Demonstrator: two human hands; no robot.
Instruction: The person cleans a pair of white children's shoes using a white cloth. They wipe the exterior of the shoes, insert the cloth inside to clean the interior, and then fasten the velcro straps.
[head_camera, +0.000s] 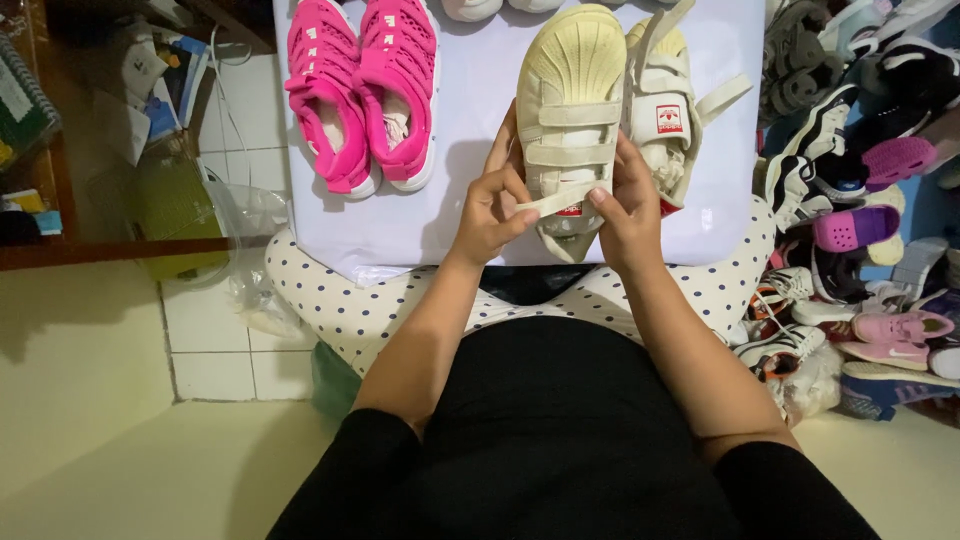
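A cream strap shoe (570, 90) lies toe away from me on a white sheet (470, 120) spread over my lap. Its partner (668, 110) rests beside it on the right, straps loose. My left hand (492, 200) pinches the end of the lowest strap (552, 200) at the shoe's left side. My right hand (628, 200) grips the shoe's heel end on the right, its fingertip touching the same strap. A pair of bright pink shoes (365, 90) lies on the sheet to the left.
A heap of several mixed shoes (860, 200) fills the right side, down to the floor. On the left stand a wooden shelf (60, 130) with clutter, a clear plastic bag (245, 260) and a white tiled wall (215, 350). Polka-dot fabric (330, 300) covers my legs.
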